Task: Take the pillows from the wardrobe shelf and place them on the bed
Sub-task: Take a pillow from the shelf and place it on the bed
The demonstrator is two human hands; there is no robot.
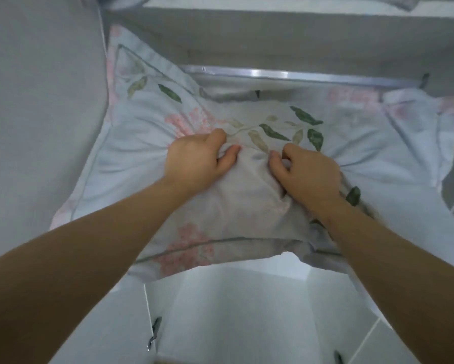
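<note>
I hold the pillow (247, 211) with both hands at the front of the wardrobe (273, 40). My left hand (194, 158) lies on its upper side, the fingers curled down into the cloth and the thumb pressing a fold, so the cover is gathered into wrinkles around it. My right hand (310, 174) does the same just beside it, the fingers hooked into the fabric, and a small ridge of cloth stands between the two hands. The pillow has a pale cover with pink flowers and green leaves (the print is a little blurred at the edges). Its far part reaches under a shiny metal rail (273, 74) inside the wardrobe, and its near edge hangs out toward me, above the white lower doors (220, 324), where a small metal handle (153, 334) shows. More of the same printed cloth lies at the right behind it (417, 119); I cannot tell if this is a second pillow. A grey panel (37, 101) stands at the left, a white shelf (247, 3) is above, and floor tiles (417, 337) are at the lower right.
</note>
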